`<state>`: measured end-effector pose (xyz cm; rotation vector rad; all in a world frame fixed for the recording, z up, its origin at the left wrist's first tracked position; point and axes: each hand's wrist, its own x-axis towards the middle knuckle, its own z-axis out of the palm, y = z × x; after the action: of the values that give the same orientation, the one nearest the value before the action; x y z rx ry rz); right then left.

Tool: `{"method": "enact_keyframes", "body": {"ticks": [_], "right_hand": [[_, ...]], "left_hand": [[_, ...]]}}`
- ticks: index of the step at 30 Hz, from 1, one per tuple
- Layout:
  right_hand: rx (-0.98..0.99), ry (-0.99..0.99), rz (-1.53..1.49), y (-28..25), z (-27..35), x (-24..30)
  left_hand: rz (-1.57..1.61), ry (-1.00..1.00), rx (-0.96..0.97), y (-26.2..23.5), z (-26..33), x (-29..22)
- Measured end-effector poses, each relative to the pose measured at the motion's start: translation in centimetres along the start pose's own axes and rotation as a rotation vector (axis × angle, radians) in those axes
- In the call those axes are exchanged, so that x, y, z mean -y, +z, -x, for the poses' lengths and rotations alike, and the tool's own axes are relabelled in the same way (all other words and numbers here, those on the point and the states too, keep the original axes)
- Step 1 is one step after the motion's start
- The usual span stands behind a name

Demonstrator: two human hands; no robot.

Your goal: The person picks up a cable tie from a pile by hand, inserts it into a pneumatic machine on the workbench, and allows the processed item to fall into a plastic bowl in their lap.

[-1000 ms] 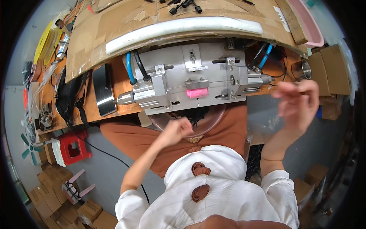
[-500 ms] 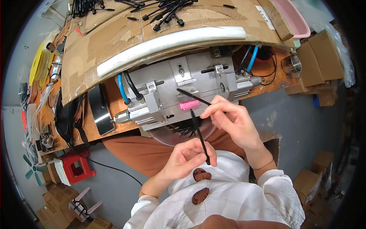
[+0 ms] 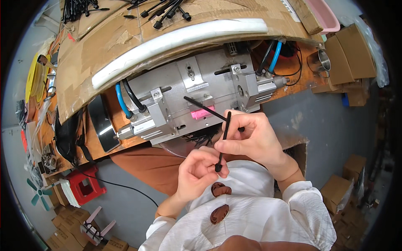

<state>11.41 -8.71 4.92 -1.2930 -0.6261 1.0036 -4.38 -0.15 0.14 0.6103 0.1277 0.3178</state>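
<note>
My right hand (image 3: pixel 255 136) pinches a black mascara wand (image 3: pixel 205 106); its bristled tip points up and left over the machine. A second black mascara wand (image 3: pixel 224 140) stands nearly upright between my hands and crosses the first. My left hand (image 3: pixel 197 170) grips this second wand near its round knob end, while my right thumb and fingertips meet its shaft higher up. Just beyond the wands, a pink block (image 3: pixel 202 112) sits on the front of the metal machine (image 3: pixel 209 83). Whether my right hand bears on both wands equally cannot be seen.
A clear bowl (image 3: pixel 171 147) with black wands lies partly under the machine's front edge. Cardboard (image 3: pixel 125 46) edged with a white foam strip (image 3: pixel 180 44) covers the back, with more wands on it. Blue hoses, a phone (image 3: pixel 103 123) and a metal cup (image 3: pixel 323 60) stand around.
My right hand has come down and closer to the left, and its fingers now meet the second wand. That wand has tilted from leaning left to leaning slightly right. The view has shifted a little.
</note>
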Motion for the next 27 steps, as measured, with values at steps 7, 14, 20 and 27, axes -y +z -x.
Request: {"method": "enact_keyframes", "body": {"ticks": [7, 14, 20, 27], "right_hand": [[-0.130, -0.323, 0.424, -1.6, 0.5, 0.4], [-0.196, -0.456, 0.328, -2.9, 1.6, 1.9], [-0.250, -0.459, 0.641, -3.7, 1.8, 1.9], [-0.184, -0.635, 1.023, -3.7, 1.4, 1.6]], "left_hand": [[-1.465, 0.557, -0.130, -0.5, -1.0, -0.7], [-2.174, 0.471, -0.162, -0.4, -3.7, 1.0], [-2.167, 0.304, -0.177, 0.1, -3.8, 1.5], [-2.175, 0.293, -0.169, 0.2, -3.9, 1.0]]}}
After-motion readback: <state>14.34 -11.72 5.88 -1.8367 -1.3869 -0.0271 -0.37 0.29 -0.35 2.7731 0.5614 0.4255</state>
